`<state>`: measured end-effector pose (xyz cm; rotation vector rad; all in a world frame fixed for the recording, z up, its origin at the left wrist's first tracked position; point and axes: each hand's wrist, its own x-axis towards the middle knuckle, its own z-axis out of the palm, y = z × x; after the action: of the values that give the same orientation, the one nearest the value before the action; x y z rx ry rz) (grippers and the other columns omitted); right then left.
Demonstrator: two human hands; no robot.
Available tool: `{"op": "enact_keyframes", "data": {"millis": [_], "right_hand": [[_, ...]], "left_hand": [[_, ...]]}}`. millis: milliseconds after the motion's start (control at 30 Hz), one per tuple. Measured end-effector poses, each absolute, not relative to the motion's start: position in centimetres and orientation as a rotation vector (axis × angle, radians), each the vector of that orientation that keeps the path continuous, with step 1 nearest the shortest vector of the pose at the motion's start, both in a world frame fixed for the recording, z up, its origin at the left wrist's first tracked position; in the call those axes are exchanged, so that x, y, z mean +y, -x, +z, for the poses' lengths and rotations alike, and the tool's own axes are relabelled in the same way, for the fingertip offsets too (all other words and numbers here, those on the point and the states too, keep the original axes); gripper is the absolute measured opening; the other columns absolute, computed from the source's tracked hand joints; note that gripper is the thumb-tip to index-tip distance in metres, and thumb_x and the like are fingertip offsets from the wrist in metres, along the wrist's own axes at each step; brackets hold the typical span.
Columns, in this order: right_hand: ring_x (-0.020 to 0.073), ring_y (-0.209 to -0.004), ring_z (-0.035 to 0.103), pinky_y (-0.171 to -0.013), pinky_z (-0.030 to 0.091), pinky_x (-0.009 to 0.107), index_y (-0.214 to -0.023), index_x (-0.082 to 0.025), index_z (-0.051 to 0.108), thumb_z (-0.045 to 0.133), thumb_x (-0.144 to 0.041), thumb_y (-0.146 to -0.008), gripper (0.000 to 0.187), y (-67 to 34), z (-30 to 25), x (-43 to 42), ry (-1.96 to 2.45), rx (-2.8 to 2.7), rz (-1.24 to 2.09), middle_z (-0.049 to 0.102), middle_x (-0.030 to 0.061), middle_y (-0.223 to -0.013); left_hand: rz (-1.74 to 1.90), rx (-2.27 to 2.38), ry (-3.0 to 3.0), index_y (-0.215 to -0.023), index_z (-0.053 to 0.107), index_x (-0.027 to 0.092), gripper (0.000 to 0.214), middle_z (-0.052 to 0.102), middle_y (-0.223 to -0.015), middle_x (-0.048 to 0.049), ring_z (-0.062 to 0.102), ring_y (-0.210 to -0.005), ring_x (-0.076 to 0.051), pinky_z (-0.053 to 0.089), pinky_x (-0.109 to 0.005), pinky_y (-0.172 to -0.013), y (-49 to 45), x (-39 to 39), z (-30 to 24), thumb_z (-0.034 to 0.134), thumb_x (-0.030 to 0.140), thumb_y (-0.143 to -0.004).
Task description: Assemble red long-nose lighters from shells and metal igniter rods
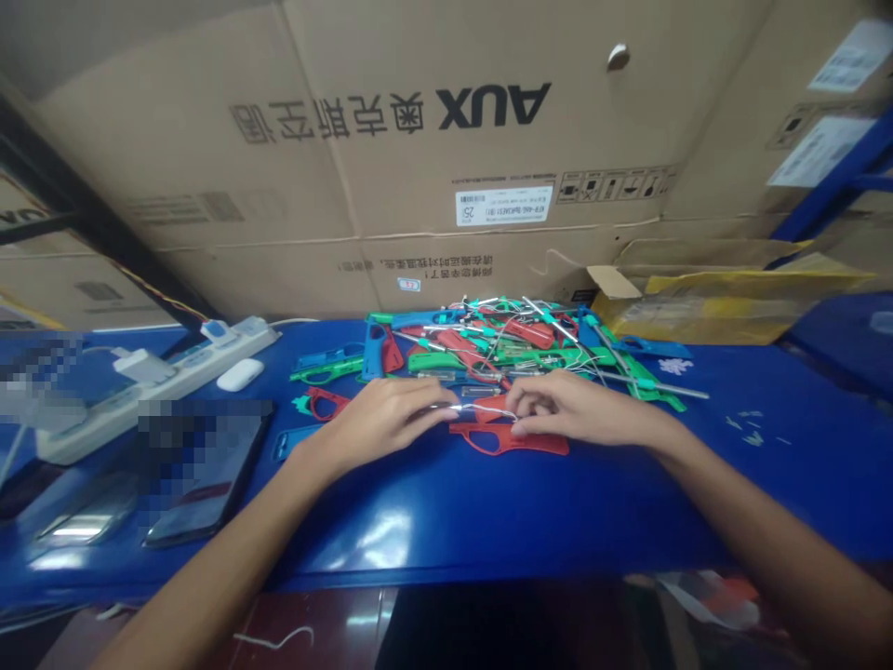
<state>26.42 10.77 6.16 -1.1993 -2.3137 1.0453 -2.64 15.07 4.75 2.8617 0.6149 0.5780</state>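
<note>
Pinched between the fingertips of my left hand [391, 409] is one end of a thin white wire [485, 408]. My right hand [572, 409] closes its thumb and fingers on the wire's other end, so it spans the gap between both hands. Just below it, a red plastic lighter casing half [537, 445] with a trigger loop lies on the table, partly under my right hand. Another red piece [488, 406] lies behind the wire. Beyond my hands is a heap of green, blue and red casings, metal tubes [548, 321] and tangled wires.
A blue-covered table [433, 521] holds everything. On the left are a power strip [90, 430] with plugs, a white earbud case [240, 374] and a dark phone [209, 484]. Large cardboard boxes [391, 186] stand behind; an open taped carton [718, 307] sits back right. Small pale bits [753, 433] lie right.
</note>
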Motion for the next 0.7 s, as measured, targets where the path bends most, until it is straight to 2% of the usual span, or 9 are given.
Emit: {"op": "enact_keyframes", "data": {"millis": [200,333,400,567,700], "right_hand": [[0.0183,-0.082,0.067,-0.073,0.049,0.031,-0.099,-0.024,0.076,0.061,-0.036,-0.097,0.019,-26.2,5.6,9.6,1.346,-2.215,0.669,0.076,0.0029,-0.095],[0.0171,-0.071,0.065,-0.066,0.048,0.029,-0.103,-0.024,0.072,0.058,-0.038,-0.100,0.020,-24.6,3.7,5.8,1.515,-1.926,0.504,0.075,0.0011,-0.089],[0.0167,-0.070,0.065,-0.068,0.049,0.030,-0.102,-0.024,0.070,0.058,-0.036,-0.101,0.017,-23.7,2.2,4.1,1.518,-1.835,0.377,0.075,0.0009,-0.089],[0.0200,-0.096,0.069,-0.089,0.052,0.033,-0.109,-0.022,0.069,0.055,-0.025,-0.102,0.015,-22.4,-0.4,2.5,1.402,-1.867,0.113,0.074,0.0044,-0.103],[0.0196,-0.099,0.069,-0.091,0.052,0.032,-0.113,-0.022,0.068,0.052,-0.021,-0.104,0.019,-22.3,-1.0,2.5,1.367,-1.913,0.029,0.076,0.0043,-0.107]], "left_hand": [[0.519,0.601,-2.886,-0.112,0.067,0.019,0.029,0.074,-0.100,-0.0039,0.071,-0.088,-0.018,0.054,-0.030,-0.074,2.2,14.8,4.3,0.046,0.039,-0.108],[0.524,0.602,-2.870,-0.108,0.067,0.020,0.030,0.072,-0.098,-0.0030,0.069,-0.085,-0.016,0.052,-0.029,-0.072,2.1,14.7,4.3,0.047,0.042,-0.107],[0.503,0.596,-2.870,-0.107,0.068,0.020,0.030,0.071,-0.098,-0.0033,0.068,-0.086,-0.016,0.051,-0.028,-0.072,2.2,14.7,4.3,0.048,0.043,-0.107],[0.518,0.591,-2.866,-0.104,0.069,0.020,0.027,0.071,-0.098,-0.0031,0.068,-0.086,-0.016,0.050,-0.028,-0.070,2.2,15.0,4.1,0.052,0.042,-0.105],[0.531,0.560,-2.852,-0.103,0.071,0.021,0.026,0.072,-0.100,-0.0037,0.068,-0.090,-0.017,0.053,-0.029,-0.076,2.2,15.3,4.2,0.054,0.040,-0.104]]}}
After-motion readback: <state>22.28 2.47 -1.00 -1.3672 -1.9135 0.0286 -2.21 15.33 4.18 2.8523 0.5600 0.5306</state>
